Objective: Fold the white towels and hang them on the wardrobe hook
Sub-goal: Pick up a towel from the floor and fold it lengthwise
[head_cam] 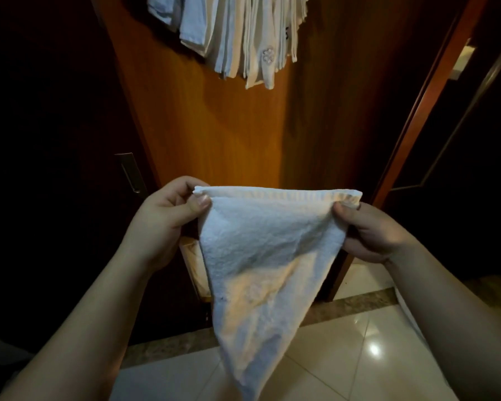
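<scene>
Two hands hold one white towel [261, 256] up in front of the wooden door [229, 134]. Your left hand [165, 218] pinches the towel's top left corner, with the thumb pressed on the near side and the fingers curled behind the cloth. Your right hand [370, 230] pinches the top right corner the same way, thumb on the near side and fingers tucked behind. The top edge runs almost straight between your hands (it looks doubled over, with two layers showing along that edge). Below your hands the towel hangs down and narrows to a point, so it looks like a triangle pointing at the floor [344, 342]. The point hangs low, near the bottom of the view, and you cannot tell if it touches anything.

High on the door, well above the towel you hold, a bunch of hung towels [243, 33] dangles in folds, white and pale blue. The hook itself is hidden behind them or cut off at the top. To the left of the door it is very dark, with a metal handle [130, 175] just showing. To the right of the door stands a dark panel with a reddish frame [411, 117]. The floor below is shiny pale tile with a bright light spot on it.
</scene>
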The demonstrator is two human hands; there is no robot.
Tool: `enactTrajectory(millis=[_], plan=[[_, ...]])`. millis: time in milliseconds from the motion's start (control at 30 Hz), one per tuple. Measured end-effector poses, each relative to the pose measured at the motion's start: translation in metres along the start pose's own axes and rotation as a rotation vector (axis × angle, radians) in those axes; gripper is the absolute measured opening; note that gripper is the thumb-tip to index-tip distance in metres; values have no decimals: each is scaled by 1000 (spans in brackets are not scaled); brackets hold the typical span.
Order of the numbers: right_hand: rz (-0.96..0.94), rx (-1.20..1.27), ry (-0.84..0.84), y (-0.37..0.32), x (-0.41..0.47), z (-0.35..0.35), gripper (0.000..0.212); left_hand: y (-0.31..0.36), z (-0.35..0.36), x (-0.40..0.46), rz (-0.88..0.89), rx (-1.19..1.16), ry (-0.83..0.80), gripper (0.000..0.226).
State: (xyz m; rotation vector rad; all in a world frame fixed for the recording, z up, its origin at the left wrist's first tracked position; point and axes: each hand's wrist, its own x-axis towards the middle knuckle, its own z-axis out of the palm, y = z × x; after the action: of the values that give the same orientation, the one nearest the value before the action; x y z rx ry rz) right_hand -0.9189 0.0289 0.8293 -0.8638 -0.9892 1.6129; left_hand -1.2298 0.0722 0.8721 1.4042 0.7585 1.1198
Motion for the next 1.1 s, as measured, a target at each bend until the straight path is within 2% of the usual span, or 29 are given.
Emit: enactTrajectory(millis=[67,167,267,333,400,500,600,700,767,833,967,1100], plan=[[-55,52,9,1,-1,4,67,4,-1,-1,66,-7,9,11],[-144,105,30,-8,0,19,59,6,-1,0,122,-139,40,13],[-151,123,49,-10,4,35,59,-7,1,-3,-61,-222,-78,55],[-97,113,110,-3,6,38,54,-22,6,-6,-172,-147,-97,44],[-49,69,195,4,5,37,50,-35,11,-6,-251,-143,29,29],[16,-41,330,12,1,40,41,-52,16,-8,-305,-148,174,38],[49,-218,464,30,-5,53,26,-71,28,-17,-350,-155,341,28],[21,-517,684,52,-15,75,32,-86,47,-33,-347,-62,457,31],[-4,-615,762,66,-22,90,36,-86,64,-46,-314,5,478,27],[-18,-620,734,80,-27,99,36,-82,81,-57,-285,39,473,23],[-24,-533,650,94,-29,112,20,-73,103,-72,-286,25,400,25],[-73,-491,498,99,-31,123,39,-75,110,-77,-244,-3,337,52]])
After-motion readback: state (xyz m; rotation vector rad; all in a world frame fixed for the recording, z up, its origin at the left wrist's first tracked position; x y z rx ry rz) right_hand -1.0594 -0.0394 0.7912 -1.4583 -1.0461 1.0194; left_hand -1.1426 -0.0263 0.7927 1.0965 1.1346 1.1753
